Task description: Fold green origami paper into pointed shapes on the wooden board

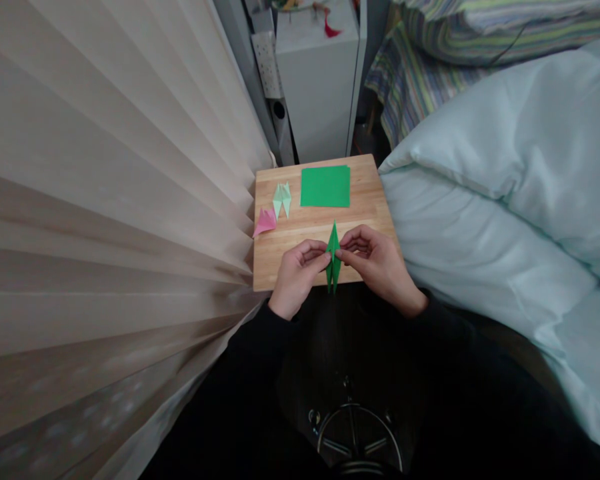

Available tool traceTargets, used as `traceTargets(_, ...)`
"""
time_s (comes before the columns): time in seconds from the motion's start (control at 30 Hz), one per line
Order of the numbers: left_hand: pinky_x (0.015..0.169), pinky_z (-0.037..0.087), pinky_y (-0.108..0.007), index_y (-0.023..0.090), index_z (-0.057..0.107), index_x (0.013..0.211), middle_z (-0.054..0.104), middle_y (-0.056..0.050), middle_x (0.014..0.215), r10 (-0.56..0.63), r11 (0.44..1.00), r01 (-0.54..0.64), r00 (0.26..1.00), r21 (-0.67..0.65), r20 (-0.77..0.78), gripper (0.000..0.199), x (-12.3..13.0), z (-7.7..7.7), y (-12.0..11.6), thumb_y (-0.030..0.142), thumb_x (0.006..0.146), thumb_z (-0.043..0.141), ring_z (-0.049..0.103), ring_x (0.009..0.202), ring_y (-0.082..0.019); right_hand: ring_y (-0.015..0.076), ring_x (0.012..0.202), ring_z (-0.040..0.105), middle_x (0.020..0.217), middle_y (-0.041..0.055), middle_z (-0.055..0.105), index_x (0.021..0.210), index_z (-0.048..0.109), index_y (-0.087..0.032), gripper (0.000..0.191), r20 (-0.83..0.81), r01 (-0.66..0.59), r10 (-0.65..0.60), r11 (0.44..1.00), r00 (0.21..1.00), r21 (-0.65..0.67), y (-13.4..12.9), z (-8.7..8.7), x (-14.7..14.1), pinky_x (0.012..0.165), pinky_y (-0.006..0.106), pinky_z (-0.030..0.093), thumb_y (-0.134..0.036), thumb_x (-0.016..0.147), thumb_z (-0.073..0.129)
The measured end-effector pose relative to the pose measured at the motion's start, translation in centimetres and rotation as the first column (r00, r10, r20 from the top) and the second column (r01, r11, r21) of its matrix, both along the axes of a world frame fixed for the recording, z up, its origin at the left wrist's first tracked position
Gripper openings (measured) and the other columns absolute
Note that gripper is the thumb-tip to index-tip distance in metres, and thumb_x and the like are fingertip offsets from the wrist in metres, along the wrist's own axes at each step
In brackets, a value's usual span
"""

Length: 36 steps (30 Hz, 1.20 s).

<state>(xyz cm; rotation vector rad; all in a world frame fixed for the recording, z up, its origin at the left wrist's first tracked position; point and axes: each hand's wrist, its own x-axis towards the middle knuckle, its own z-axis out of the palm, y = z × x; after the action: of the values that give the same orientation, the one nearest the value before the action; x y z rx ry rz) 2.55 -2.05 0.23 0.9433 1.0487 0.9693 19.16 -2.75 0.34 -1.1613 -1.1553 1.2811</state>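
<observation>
A narrow, folded piece of green origami paper (334,240) stands upright between my hands, its single point away from me and two split points toward me. My left hand (303,270) pinches its left edge with thumb and forefinger. From the other side, my right hand (375,261) grips the right edge, thumb on top and fingers curled. Both hands are over the near part of a wooden board (367,177). Beyond them lies a stack of green paper (325,187). Left of the stack are a pale green folded paper (281,200) and a pink folded paper (265,222).
A pleated curtain (155,167) runs along the board's left side. At the right, a pale blue quilt (505,173) borders the board. A white cabinet (317,93) stands behind it. Below the near edge is a round metal chair base (359,437).
</observation>
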Motion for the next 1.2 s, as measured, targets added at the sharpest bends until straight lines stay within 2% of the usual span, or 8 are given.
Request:
traceTargets(0.2,0.088,0.055,-0.033,0.016,0.074,0.089,0.076,-0.004,0.09,-0.009,1.0,0.009,1.0,0.011,-0.004,0.021,-0.01,0.09,-0.08,0.03,0.076,0.082,0.07,0.086,-0.017,0.0167,0.075,0.066,0.079,0.0006,0.067,0.083,0.063,-0.02,0.035,0.029,-0.015,0.016,0.999,0.999,-0.031,0.02,0.24,0.01,0.067,0.032,0.052,-0.046,0.075,0.086)
traceTargets(0.33,0.086,0.057,-0.035,0.015,0.074,0.09,0.076,-0.005,0.09,-0.034,0.999,0.035,0.999,-0.016,0.039,0.024,-0.05,0.22,-0.11,0.034,0.077,0.083,0.071,0.081,-0.017,0.0163,0.071,0.065,0.076,0.0003,0.066,0.081,0.063,-0.02,0.037,0.027,-0.008,0.009,0.999,1.0,-0.048,0.1,0.2,0.05,0.064,0.032,0.053,-0.047,0.072,0.088)
traceTargets(0.57,0.08,0.056,-0.029,0.016,0.074,0.09,0.075,-0.003,0.088,-0.026,0.998,0.031,0.996,-0.059,0.089,0.028,-0.15,0.59,-0.16,0.035,0.073,0.088,0.07,0.08,-0.014,0.0158,0.066,0.062,0.071,0.0001,0.066,0.078,0.063,-0.02,0.041,0.018,-0.007,0.008,0.998,1.0,-0.067,0.17,-0.13,0.1,0.056,0.03,0.052,-0.053,0.072,0.086)
traceTargets(0.8,0.079,0.055,-0.027,0.017,0.075,0.094,0.077,-0.003,0.09,-0.027,0.997,0.032,0.997,-0.074,0.067,0.032,-0.01,0.67,-0.21,0.032,0.071,0.091,0.07,0.082,-0.014,0.0162,0.067,0.061,0.071,0.0009,0.065,0.079,0.065,-0.02,0.039,0.122,0.009,-0.003,0.999,0.992,-0.049,0.11,0.29,0.19,0.058,0.03,0.05,-0.053,0.074,0.085)
traceTargets(1.2,0.086,0.06,-0.038,0.016,0.076,0.096,0.079,-0.006,0.088,-0.012,0.998,0.015,0.999,-0.068,0.042,0.037,-0.09,0.16,-0.05,0.04,0.072,0.089,0.075,0.083,-0.021,0.0159,0.064,0.061,0.067,-0.0001,0.063,0.081,0.066,-0.021,0.035,0.071,-0.027,0.032,0.997,0.997,-0.066,0.13,0.07,0.25,0.057,0.031,0.051,-0.052,0.078,0.082)
